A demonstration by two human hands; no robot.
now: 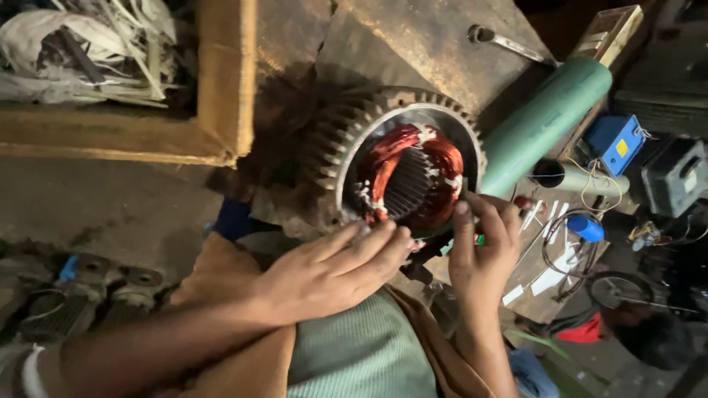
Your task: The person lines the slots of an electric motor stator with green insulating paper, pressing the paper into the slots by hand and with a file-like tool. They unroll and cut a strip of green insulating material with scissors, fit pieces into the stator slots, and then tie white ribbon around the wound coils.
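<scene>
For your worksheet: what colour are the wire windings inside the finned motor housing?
Reddish copper, with white ties; the windings show best in the head view.

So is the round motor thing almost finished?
Copper coils already sit inside the finned motor shell, tied with white bits. The left hand steadies the rim while the right hand presses a thin strip at the edge. The shell is open, no cover on.

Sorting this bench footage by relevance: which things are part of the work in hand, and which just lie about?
In hand: motor stator, copper windings, left hand, right hand.

Lying about: green tube, spanner, blue box, wire coil, wooden crate.
</scene>
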